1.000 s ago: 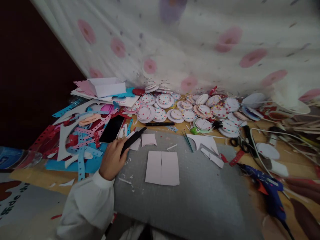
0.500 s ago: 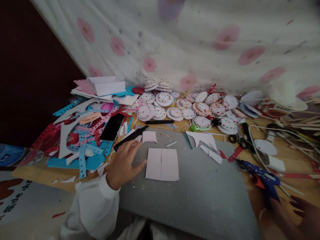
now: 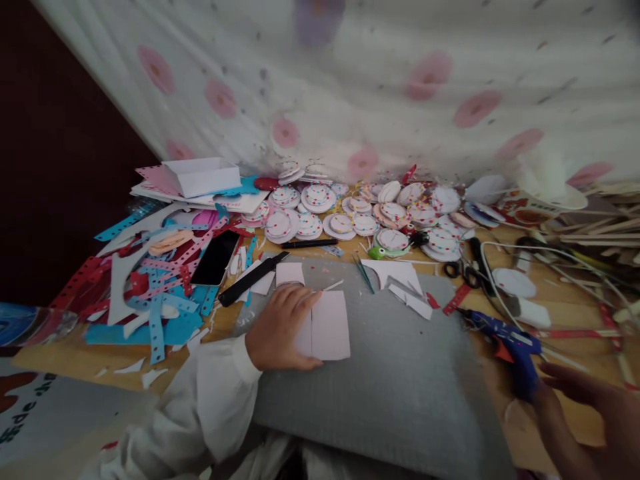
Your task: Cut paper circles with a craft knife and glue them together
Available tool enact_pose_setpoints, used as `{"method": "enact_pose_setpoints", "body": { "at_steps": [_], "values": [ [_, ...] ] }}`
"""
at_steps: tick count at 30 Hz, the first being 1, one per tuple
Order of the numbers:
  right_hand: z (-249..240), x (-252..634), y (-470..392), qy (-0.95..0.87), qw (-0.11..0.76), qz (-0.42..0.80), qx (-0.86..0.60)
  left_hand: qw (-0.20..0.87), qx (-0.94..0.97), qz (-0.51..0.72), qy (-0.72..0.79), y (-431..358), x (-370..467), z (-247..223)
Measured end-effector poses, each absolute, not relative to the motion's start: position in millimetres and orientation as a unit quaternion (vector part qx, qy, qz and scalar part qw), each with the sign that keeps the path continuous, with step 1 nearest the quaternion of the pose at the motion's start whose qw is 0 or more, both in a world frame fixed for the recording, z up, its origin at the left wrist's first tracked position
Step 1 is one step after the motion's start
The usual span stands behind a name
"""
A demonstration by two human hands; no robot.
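Standing in the room rn, so here's the hand situation fwiw. The left hand (image 3: 283, 330) is palm down over the left part of the white card square (image 3: 331, 327), which lies flat on the grey mat (image 3: 380, 400) w/ a thin slit down its middle. Fingers arch over to the far side, thumb's stretched along the near edge, wrist coming in from lower L, forearm slanting up in a loose pale sleeve (image 3: 220, 393). Can't tell if it's actually gripping the card or just resting on it, tbh.

The right hand (image 3: 580, 420) is down at the lower R edge of view, thumb & fingers parted, not clenched, right by the handle of the blue glue gun (image 3: 517, 350). Touching or not, idk, too blurry.

Also on the bench (image 3: 550, 340): black cutter (image 3: 254, 279) lying at a slant up & L of the left hand, phone (image 3: 215, 258) next to it, tweezers (image 3: 364, 275) at the mat's far side, scissors (image 3: 465, 272) on the R, plus a bunch of beaded discs (image 3: 319, 197) along the back.
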State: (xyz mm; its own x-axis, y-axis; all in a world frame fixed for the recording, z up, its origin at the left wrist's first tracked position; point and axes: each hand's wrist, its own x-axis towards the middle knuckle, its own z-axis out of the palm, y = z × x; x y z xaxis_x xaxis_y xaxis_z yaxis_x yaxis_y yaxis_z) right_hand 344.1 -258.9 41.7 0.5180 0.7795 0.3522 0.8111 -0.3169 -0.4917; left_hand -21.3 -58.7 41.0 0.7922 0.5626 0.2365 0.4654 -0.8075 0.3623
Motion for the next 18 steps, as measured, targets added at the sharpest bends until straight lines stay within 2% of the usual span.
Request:
{"method": "enact_pose_setpoints", "body": {
  "at_steps": [2,4,7,9,12,18],
  "values": [
    [50,311,-245,-0.497,0.375,0.049,-0.781,0.143,0.932,0.196,0.268,-64,-22,47],
    [52,273,-227,-0.477,0.439,0.201,-0.735,0.144,0.929,0.222,0.259,-70,-21,51],
    [51,219,-197,-0.445,0.48,0.437,-0.617,0.145,0.924,0.254,0.247,-81,-16,56],
    [51,190,-181,-0.407,0.483,0.525,-0.57,0.146,0.919,0.27,0.247,-86,-15,58],
    [51,164,-168,-0.378,0.469,0.57,-0.559,0.134,0.914,0.284,0.259,-89,-16,61],
    [43,157,-165,-0.361,0.483,0.571,-0.557,0.104,0.924,0.276,0.245,-85,-21,58]
  ]
}}
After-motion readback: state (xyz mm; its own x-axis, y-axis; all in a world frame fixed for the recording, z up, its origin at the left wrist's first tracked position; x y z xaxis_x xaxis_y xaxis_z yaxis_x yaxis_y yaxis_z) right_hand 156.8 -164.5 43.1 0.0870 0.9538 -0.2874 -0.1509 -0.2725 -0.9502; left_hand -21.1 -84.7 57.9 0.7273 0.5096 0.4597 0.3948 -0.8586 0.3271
